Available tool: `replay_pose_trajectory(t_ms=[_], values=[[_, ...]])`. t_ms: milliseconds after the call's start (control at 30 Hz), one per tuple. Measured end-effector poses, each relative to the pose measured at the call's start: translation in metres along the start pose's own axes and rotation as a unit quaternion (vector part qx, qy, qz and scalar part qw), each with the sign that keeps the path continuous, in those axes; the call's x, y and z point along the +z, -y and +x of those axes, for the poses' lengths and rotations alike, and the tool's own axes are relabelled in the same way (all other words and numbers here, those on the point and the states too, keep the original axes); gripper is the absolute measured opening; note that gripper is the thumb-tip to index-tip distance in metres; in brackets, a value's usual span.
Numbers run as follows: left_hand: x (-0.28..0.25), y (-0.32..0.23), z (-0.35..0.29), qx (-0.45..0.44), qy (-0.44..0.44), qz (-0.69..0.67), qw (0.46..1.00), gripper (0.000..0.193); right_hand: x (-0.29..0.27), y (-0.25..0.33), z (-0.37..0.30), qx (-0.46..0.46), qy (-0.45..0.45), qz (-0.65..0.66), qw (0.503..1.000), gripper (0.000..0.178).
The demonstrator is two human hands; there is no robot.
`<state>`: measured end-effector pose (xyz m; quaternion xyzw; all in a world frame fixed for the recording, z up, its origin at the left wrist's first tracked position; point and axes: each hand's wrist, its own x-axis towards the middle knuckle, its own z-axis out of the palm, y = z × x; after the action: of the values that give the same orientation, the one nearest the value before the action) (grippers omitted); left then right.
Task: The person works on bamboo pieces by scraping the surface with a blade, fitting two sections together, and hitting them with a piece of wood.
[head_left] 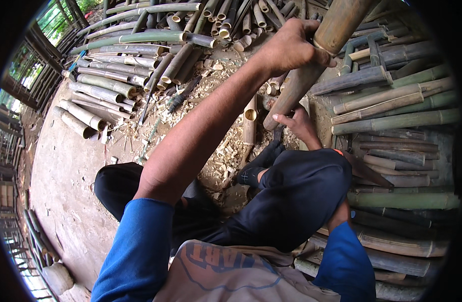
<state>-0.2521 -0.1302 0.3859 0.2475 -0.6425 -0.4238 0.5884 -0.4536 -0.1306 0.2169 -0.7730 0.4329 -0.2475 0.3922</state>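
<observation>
A thick brown bamboo tube (296, 88) slants from the upper right down toward my feet. My left hand (294, 48) is wrapped around it near a raised node, the arm stretched out across the picture. At the tube's lower end is my right hand (302, 127), its thumb against the end and its other fingers partly hidden. Below the tube, a shorter piece of bamboo (249, 123) with an open end stands among pale wood chips (226, 156). Beside it is my foot in a dark sock (261, 162).
Cut bamboo lengths (125, 63) are piled at the left and far side. More bamboo (397, 121) lies stacked at the right, with a brown pointed piece (371, 173) near my knee. A long thin tool (149, 95) and a dark-handled one (183, 95) lie on the floor.
</observation>
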Motion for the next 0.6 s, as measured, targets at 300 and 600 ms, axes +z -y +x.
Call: replay_pose_trajectory(t_ms=[300, 600], values=[[-0.008, -0.002, 0.001, -0.001, 0.051, 0.084, 0.995, 0.049, 0.024, -0.033, 0.020, -0.041, -0.051, 0.034, 0.997, 0.052], [0.071, 0.034, -0.051, 0.048, -0.192, 0.219, 0.955, 0.059, 0.063, -0.098, 0.040, -0.142, -0.089, -0.103, 0.981, 0.042]])
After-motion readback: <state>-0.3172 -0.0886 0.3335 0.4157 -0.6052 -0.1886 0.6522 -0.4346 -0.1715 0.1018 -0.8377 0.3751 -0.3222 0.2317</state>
